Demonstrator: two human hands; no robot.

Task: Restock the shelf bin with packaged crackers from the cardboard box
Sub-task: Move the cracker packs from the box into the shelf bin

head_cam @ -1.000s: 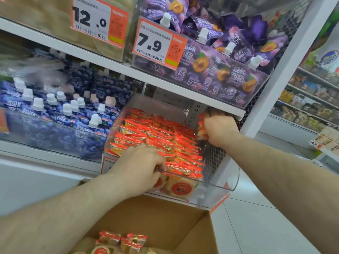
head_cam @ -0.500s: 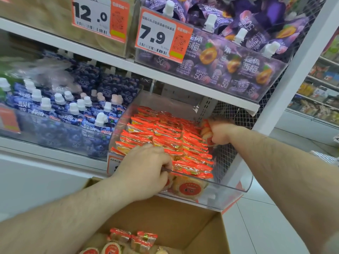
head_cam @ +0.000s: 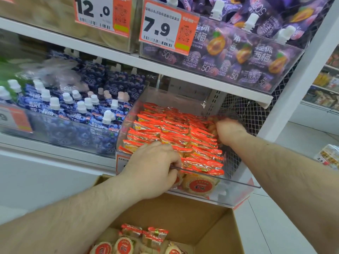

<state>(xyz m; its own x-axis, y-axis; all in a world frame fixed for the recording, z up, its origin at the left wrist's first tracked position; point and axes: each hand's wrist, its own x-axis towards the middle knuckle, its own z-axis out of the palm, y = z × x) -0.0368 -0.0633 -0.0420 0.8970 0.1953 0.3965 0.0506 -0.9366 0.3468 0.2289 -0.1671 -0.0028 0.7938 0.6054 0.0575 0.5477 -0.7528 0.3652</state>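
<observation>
A clear plastic shelf bin [head_cam: 238,182] holds rows of orange-red cracker packs [head_cam: 176,132]. My left hand [head_cam: 152,169] curls over the bin's front rim, fingers tucked among the front packs. Deep at the bin's right side, my right hand [head_cam: 229,132] grips a few cracker packs against the mesh wall. Below the bin stands the open cardboard box [head_cam: 211,222] with several more round cracker packs [head_cam: 124,244] at its bottom.
Blue spouted jelly pouches [head_cam: 73,110] fill the bin to the left. Purple plum jelly pouches [head_cam: 247,52] and price tags [head_cam: 163,26] sit on the shelf above, low over the cracker bin. A white upright post [head_cam: 300,76] borders the right; tiled floor lies beyond.
My right hand has dropped from under the upper shelf down into the bin's back right corner with its packs. My left hand has stayed on the front rim. The view has shifted closer.
</observation>
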